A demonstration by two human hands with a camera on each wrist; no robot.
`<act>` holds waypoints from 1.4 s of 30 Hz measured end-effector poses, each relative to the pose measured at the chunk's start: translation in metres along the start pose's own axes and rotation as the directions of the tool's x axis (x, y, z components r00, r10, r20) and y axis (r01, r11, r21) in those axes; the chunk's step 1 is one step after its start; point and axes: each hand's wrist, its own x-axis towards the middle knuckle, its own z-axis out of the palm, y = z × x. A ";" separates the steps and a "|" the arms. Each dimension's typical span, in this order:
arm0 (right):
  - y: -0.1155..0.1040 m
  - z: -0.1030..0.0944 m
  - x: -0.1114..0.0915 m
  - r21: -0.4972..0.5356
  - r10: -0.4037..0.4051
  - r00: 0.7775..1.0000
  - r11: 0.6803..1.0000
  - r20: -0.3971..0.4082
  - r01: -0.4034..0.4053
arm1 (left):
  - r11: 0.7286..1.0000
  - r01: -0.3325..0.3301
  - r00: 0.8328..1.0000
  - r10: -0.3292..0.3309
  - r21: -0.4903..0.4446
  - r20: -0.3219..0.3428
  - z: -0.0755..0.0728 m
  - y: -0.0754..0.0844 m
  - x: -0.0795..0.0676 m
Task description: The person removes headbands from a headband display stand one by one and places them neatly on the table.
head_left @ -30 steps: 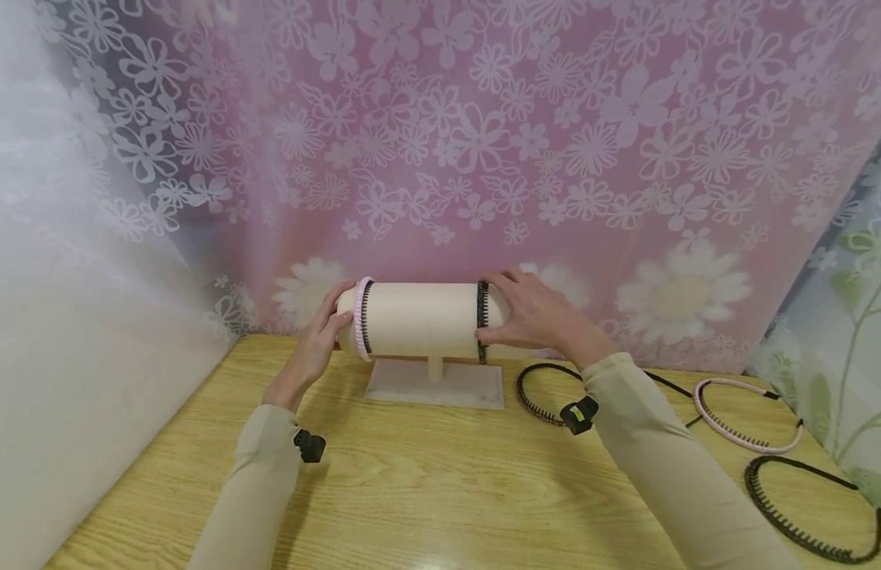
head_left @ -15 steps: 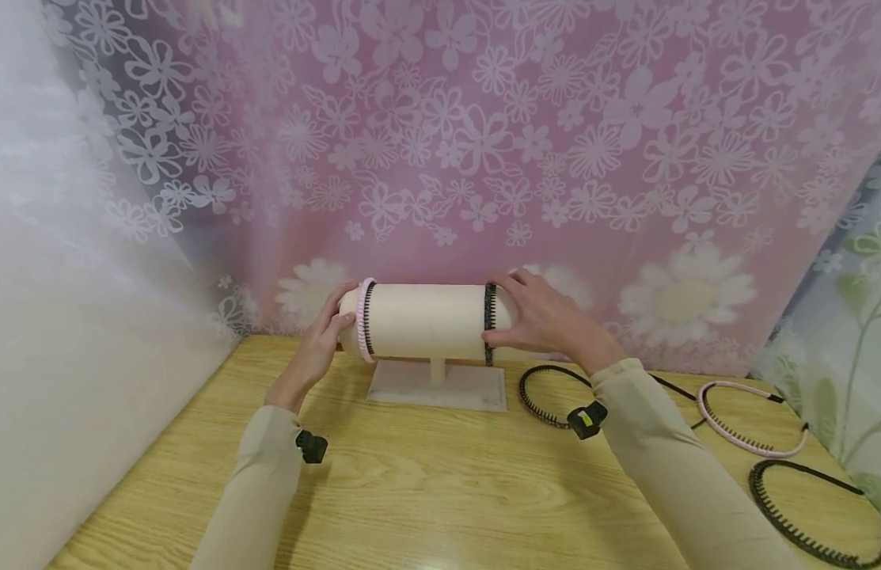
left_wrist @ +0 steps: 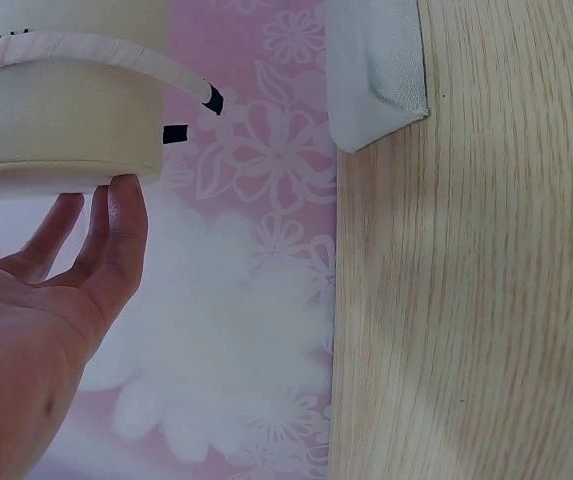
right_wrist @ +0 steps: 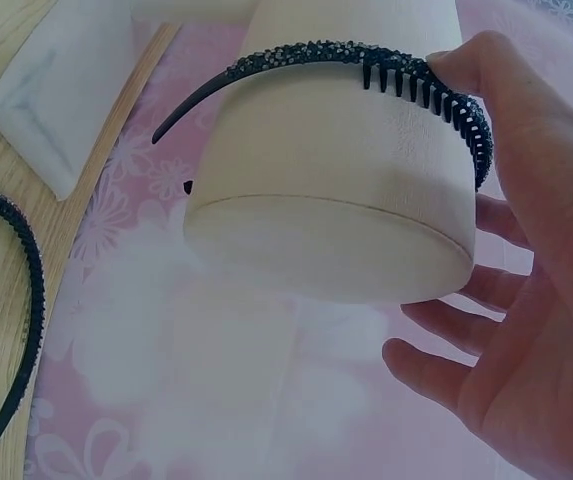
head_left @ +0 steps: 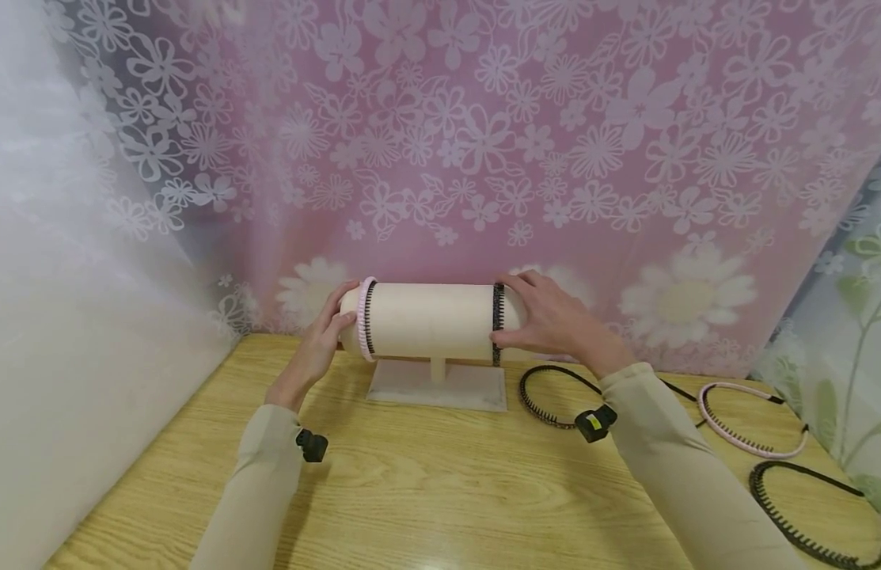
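Observation:
A cream cylindrical headband stand [head_left: 433,321] lies level on a post above its flat base [head_left: 454,390]. My left hand [head_left: 313,348] holds its left end, fingertips on the end rim in the left wrist view. Close beside that hand, a pink wrapped headband [head_left: 363,324] with dark teeth sits round the cylinder. Near the right end, my right hand [head_left: 554,321] grips a black, glittery toothed headband [right_wrist: 311,52], thumb on its front edge and fingers reaching behind. The tips of this headband stick out past the cylinder in the right wrist view.
On the right of the wooden table [head_left: 426,483] lie several more headbands: a black one [head_left: 529,400] partly under my right forearm, a pink one [head_left: 725,431], and another black one [head_left: 782,522]. A floral pink curtain [head_left: 440,158] hangs right behind the stand.
My right hand has slid the black headband a little to the right along the cylinder, towards its end. The left hand keeps its place on the left end.

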 end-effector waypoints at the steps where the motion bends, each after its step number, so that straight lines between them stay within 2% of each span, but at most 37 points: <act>1: 0.000 0.000 0.000 0.000 0.001 1.000 1.000 0.001 -0.001 | 1.000 0.000 1.000 0.000 0.000 0.000 0.000 0.000 0.000; 18: 0.009 0.002 -0.004 0.030 -0.024 1.000 0.999 -0.016 0.024 | 1.000 -0.013 1.000 0.013 -0.007 0.000 -0.001 0.002 -0.001; 24: 0.012 0.003 -0.007 0.032 -0.050 0.998 0.998 -0.044 0.051 | 1.000 -0.015 1.000 0.015 -0.004 0.004 0.000 0.000 0.000; 42: 0.017 0.001 -0.012 0.059 -0.042 0.997 0.997 -0.063 0.046 | 1.000 -0.005 1.000 0.005 -0.009 -0.001 0.001 0.001 0.001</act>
